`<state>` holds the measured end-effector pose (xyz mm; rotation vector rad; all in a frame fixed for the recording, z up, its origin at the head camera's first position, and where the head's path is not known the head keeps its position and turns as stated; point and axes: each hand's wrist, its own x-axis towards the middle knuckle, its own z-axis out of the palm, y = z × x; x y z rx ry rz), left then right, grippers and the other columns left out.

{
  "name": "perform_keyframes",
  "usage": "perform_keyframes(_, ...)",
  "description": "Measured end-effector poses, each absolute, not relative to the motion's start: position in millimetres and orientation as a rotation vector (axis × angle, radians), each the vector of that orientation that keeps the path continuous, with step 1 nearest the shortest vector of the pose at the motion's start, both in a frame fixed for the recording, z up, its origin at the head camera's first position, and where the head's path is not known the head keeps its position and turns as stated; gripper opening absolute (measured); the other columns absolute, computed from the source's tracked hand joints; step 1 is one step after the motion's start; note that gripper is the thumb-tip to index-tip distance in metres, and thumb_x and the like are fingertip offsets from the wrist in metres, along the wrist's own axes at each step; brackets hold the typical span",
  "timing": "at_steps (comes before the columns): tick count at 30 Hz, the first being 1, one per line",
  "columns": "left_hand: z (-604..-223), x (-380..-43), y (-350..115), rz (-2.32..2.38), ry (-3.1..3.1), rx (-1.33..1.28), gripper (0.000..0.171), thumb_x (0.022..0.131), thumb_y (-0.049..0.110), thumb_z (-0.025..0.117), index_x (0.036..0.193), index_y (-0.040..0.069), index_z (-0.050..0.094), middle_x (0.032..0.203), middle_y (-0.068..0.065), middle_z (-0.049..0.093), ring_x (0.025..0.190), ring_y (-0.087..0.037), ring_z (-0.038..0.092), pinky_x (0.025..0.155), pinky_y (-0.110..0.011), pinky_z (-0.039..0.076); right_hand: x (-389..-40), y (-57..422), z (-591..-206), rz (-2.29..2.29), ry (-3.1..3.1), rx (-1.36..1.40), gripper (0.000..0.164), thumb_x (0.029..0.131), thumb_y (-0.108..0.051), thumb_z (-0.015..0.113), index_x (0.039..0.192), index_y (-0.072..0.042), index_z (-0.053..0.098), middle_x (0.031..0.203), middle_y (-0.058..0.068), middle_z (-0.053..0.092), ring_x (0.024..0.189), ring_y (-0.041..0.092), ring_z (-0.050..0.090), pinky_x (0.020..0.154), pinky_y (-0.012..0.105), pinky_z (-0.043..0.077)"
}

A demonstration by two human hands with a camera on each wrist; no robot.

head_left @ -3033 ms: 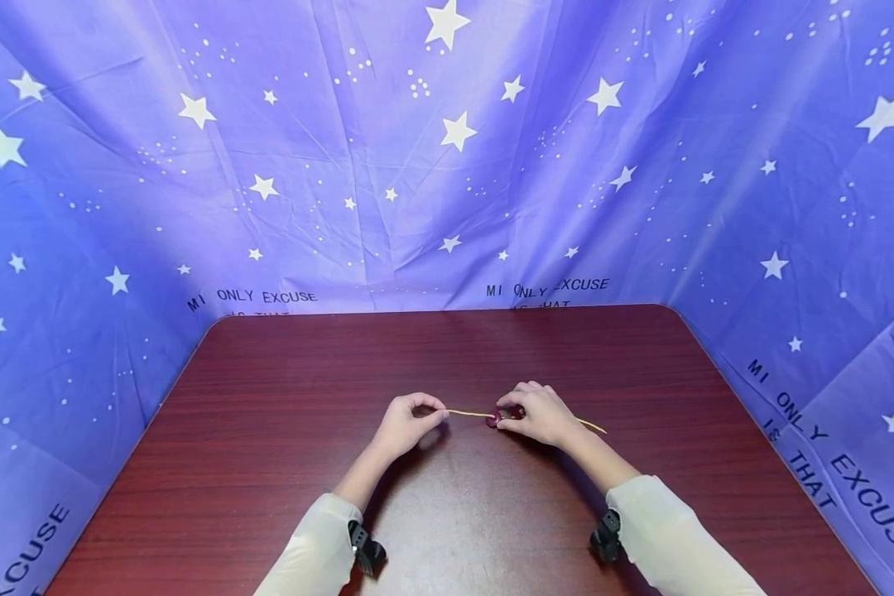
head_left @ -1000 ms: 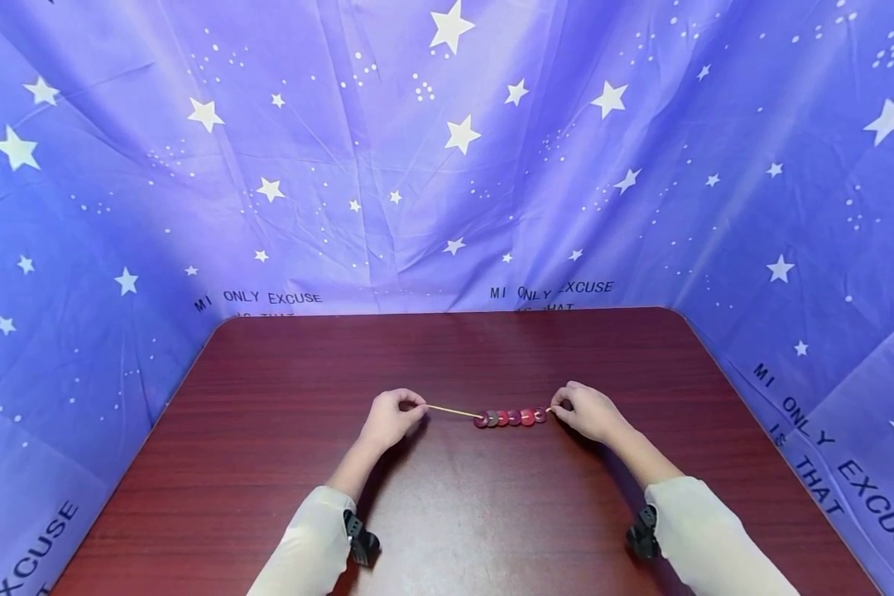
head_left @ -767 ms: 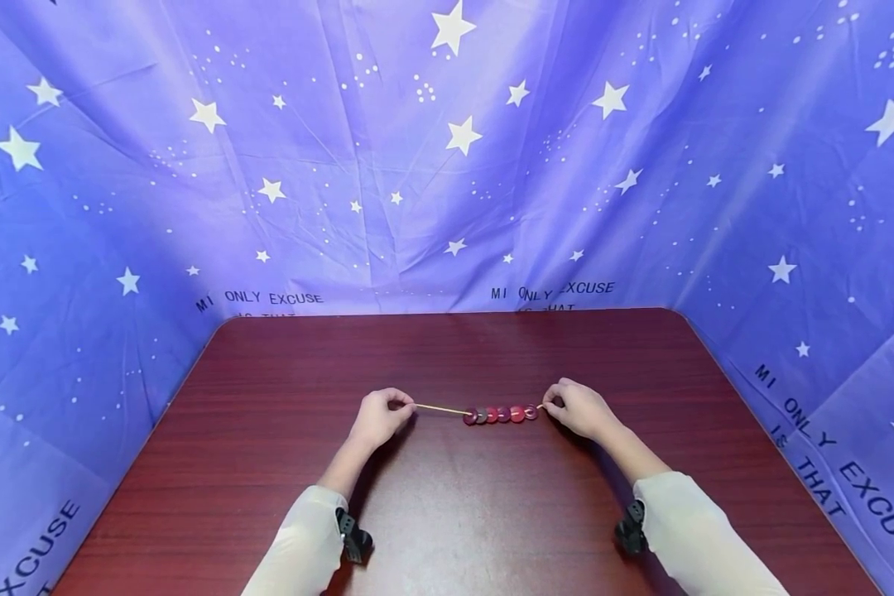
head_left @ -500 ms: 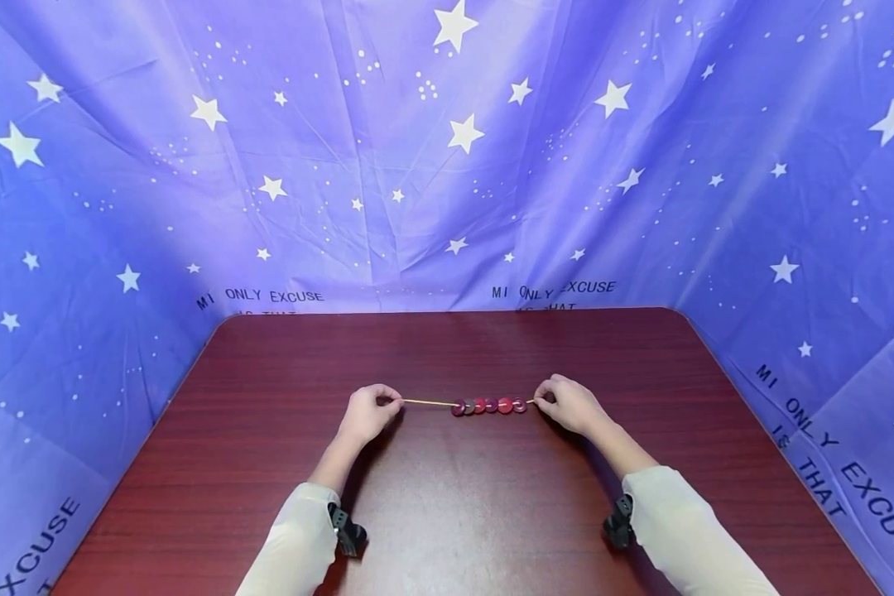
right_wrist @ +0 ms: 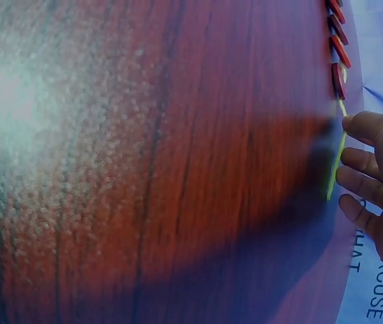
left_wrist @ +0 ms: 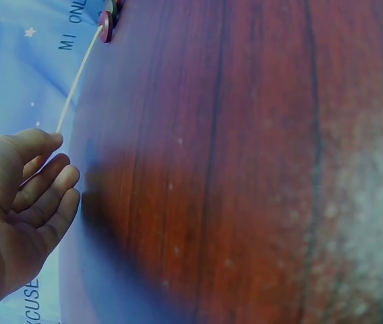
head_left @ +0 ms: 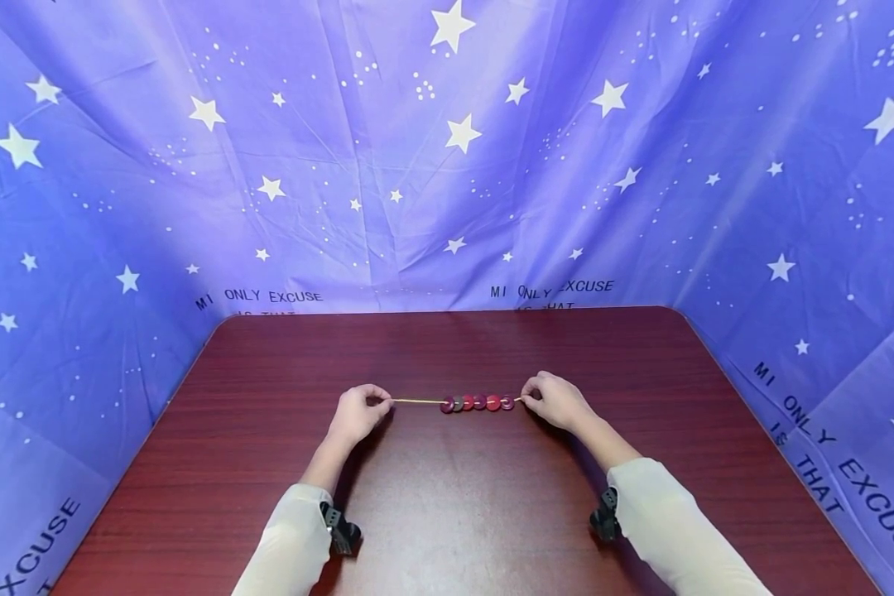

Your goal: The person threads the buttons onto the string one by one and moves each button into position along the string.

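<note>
A yellow string [head_left: 420,401] runs nearly straight between the hands, with several flat round buttons [head_left: 480,402] threaded on it in an overlapping row. They are dark red, bright red and one greyish green. The left hand [head_left: 358,411] pinches the string between thumb and index finger, a stretch of bare string away from the leftmost button [left_wrist: 106,27]. Close beside the row's right end, the right hand [head_left: 559,401] pinches the string too. A loose string tail hangs past its fingers in the right wrist view. Whether the buttons touch the table cannot be made out.
The dark red wood-grain table [head_left: 447,513] spreads under both hands, with a glossy reflection in front. A blue-purple curtain [head_left: 387,149] with white stars and printed words encloses its back and sides. A black wrist camera [head_left: 340,530] sits at the left sleeve.
Three seconds ago the right hand covered most of the buttons; now it holds the string beyond them. Over the last second both hands, string and buttons have shifted left and slightly farther away.
</note>
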<state>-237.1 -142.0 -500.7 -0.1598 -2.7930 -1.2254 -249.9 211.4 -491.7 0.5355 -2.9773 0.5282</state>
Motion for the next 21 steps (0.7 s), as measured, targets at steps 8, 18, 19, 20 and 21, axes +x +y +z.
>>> perform_keyframes(8, -502.9, -236.3, -141.6, -1.214, -2.838, -0.182, 0.004, 0.081, 0.012, 0.069, 0.081, 0.009, 0.067, 0.076, -0.001, 0.067, 0.067, -0.009, 0.056, 0.065, -0.024, 0.046, -249.8, 212.3, -491.4, 0.514, -3.027, 0.534, 0.006, 0.083, -0.022, 0.067, 0.082, -0.016, 0.068, 0.081, -0.001, 0.059, 0.072, 0.013, 0.054, 0.07, 0.037, 0.048)
perform_keyframes(18, -496.2, -236.7, -143.7, -1.139, -2.893, -0.237, 0.006, 0.08, 0.016, 0.07, 0.082, 0.01, 0.068, 0.08, -0.001, 0.067, 0.074, -0.012, 0.058, 0.074, -0.029, 0.048, -248.2, 231.2, -481.4, 0.543, -2.967, 0.49, 0.014, 0.086, -0.025, 0.064, 0.087, -0.013, 0.07, 0.084, 0.002, 0.063, 0.08, 0.02, 0.061, 0.075, 0.041, 0.05)
perform_keyframes(19, -493.9, -236.9, -145.4, -1.128, -2.899, -0.236, 0.007, 0.08, 0.017, 0.07, 0.083, 0.01, 0.068, 0.081, -0.002, 0.067, 0.074, -0.013, 0.058, 0.075, -0.031, 0.048, -248.2, 234.1, -478.7, 0.548, -2.954, 0.481, 0.015, 0.086, -0.025, 0.063, 0.088, -0.012, 0.07, 0.085, 0.003, 0.064, 0.082, 0.022, 0.061, 0.076, 0.042, 0.05)
perform_keyframes(20, -491.3, -237.3, -147.5, -1.112, -2.904, -0.239, 0.008, 0.081, 0.018, 0.07, 0.084, 0.01, 0.068, 0.082, -0.002, 0.067, 0.076, -0.014, 0.059, 0.076, -0.032, 0.048, -248.1, 237.1, -475.6, 0.55, -2.942, 0.474, 0.015, 0.086, -0.025, 0.063, 0.089, -0.012, 0.07, 0.086, 0.004, 0.064, 0.083, 0.023, 0.062, 0.077, 0.042, 0.05)
perform_keyframes(21, -488.2, -237.6, -149.9, -1.101, -2.91, -0.235, 0.01, 0.081, 0.019, 0.069, 0.085, 0.01, 0.069, 0.083, -0.003, 0.067, 0.077, -0.015, 0.059, 0.077, -0.034, 0.048, -248.1, 240.2, -472.2, 0.551, -2.931, 0.463, 0.016, 0.087, -0.025, 0.062, 0.09, -0.011, 0.07, 0.087, 0.005, 0.065, 0.084, 0.023, 0.062, 0.077, 0.043, 0.05)
